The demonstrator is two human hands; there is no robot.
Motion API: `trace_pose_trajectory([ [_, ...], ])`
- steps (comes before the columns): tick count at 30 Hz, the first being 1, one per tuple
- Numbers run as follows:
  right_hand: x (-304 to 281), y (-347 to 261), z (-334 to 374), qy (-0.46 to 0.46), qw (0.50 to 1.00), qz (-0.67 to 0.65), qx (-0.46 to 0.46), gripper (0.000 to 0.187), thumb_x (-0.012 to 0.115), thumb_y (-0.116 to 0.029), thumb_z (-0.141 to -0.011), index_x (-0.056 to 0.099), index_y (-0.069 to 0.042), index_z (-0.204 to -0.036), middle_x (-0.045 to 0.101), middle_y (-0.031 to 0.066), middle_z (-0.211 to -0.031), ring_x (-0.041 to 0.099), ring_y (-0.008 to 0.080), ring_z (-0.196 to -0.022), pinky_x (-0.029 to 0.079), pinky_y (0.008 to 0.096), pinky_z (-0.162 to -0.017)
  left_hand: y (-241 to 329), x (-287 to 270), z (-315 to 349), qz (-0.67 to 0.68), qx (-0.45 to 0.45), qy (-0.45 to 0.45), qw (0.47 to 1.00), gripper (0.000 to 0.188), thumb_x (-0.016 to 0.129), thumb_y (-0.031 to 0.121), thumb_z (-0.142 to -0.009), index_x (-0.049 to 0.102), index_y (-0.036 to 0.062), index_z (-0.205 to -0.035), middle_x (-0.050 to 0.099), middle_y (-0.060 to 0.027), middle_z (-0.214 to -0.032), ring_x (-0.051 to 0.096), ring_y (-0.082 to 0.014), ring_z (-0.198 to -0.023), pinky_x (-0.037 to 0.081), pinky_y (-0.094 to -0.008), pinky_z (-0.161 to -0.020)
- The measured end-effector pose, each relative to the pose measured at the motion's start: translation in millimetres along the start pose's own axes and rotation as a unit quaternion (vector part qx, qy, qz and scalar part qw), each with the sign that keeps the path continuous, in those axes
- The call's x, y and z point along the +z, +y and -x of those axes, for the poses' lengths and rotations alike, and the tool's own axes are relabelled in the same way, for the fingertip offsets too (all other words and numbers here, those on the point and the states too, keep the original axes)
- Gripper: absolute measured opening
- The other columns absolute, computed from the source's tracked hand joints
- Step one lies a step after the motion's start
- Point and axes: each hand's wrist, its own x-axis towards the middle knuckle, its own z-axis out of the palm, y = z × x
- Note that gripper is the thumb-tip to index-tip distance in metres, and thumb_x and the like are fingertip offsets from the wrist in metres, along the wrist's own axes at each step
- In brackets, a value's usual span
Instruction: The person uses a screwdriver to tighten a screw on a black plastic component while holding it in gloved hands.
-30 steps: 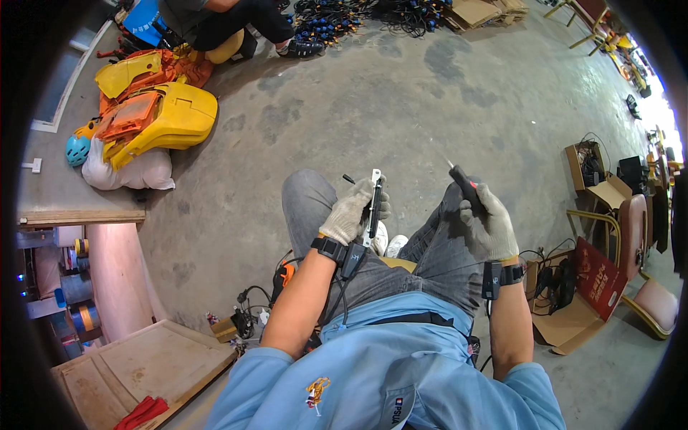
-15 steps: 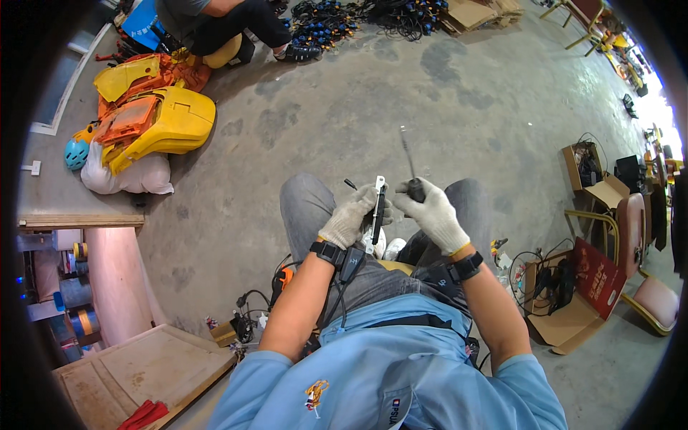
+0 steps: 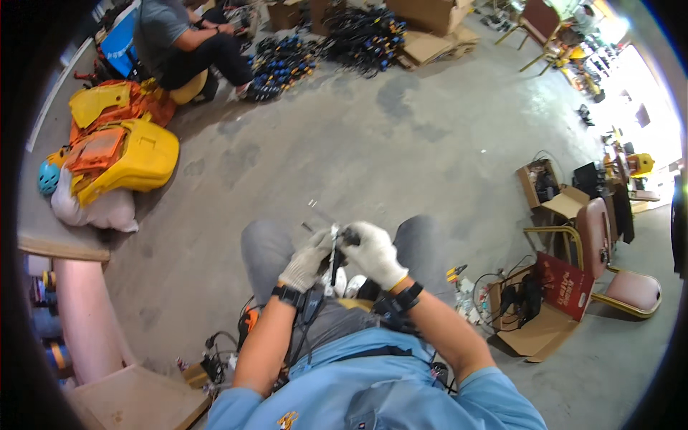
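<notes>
In front of my knees, my left hand (image 3: 308, 263), in a knitted white work glove, is closed around a slim black-and-white bar-shaped part (image 3: 334, 268) held nearly upright. A short black piece (image 3: 307, 226) sticks out beside that hand; whether it belongs to the part I cannot tell. My gloved right hand (image 3: 375, 255) grips a screwdriver (image 3: 350, 236) by its dark handle, close against the part's upper end. The thin shaft points away to the far left, blurred. My right fingertips hide the spot where hand and part meet.
A person (image 3: 190, 50) sits at the far left near piled black cables (image 3: 365, 39). Yellow and orange plastic shells (image 3: 140, 154) lie at left. To my right are an open carton (image 3: 534, 337), chairs (image 3: 595, 236) and small loose parts (image 3: 464, 297). A wooden board (image 3: 136, 401) is at near left.
My right hand has come in against my left hand and the part. The screwdriver shaft has swung from upright to leaning left. The whole view has shifted, showing more of the far side.
</notes>
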Motion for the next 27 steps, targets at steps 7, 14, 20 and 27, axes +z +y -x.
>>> trace_pose_trajectory([
  [7,13,8,4,0.007,0.995,0.07,-0.067,0.022,0.079,-0.02,-0.086,0.073,-0.004,-0.101,0.071,0.0183,-0.096,0.07,0.0407,-0.095,0.056,0.047,-0.084,-2,-3,7,-0.006,-0.03,0.022,0.999,0.037,0.057,0.04,-0.112,0.065,0.0095,-0.13,0.069,0.0,-0.103,0.065,-0.0102,-0.082,0.055,-0.0282,-0.071],
  [14,8,9,0,-0.015,0.996,0.083,-0.033,0.028,0.076,-0.02,-0.087,0.072,-0.005,-0.109,0.072,0.0179,-0.103,0.07,0.0399,-0.1,0.057,0.0471,-0.087,-14,-11,-10,0.018,-0.023,0.002,1.0,0.039,0.059,0.035,-0.112,0.06,0.0059,-0.137,0.072,-0.0055,-0.108,0.072,-0.0163,-0.088,0.061,-0.032,-0.08],
  [20,10,15,-4,-0.017,0.995,0.092,-0.025,0.03,0.076,-0.021,-0.086,0.072,-0.005,-0.111,0.073,0.0169,-0.105,0.071,0.0381,-0.102,0.057,0.046,-0.088,-23,-18,-22,0.035,-0.01,-0.009,0.999,0.041,0.062,0.033,-0.11,0.058,0.0042,-0.139,0.074,-0.0099,-0.107,0.075,-0.0209,-0.085,0.064,-0.0352,-0.077],
  [27,5,9,1,-0.015,0.992,0.105,-0.07,0.031,0.076,-0.02,-0.085,0.071,-0.004,-0.111,0.072,0.0175,-0.104,0.071,0.0393,-0.099,0.057,0.0472,-0.086,-7,-5,-7,0.039,-0.028,-0.019,0.999,0.031,0.052,0.014,-0.112,0.059,0.0055,-0.141,0.068,-0.0059,-0.126,0.067,-0.0164,-0.112,0.056,-0.032,-0.096],
])
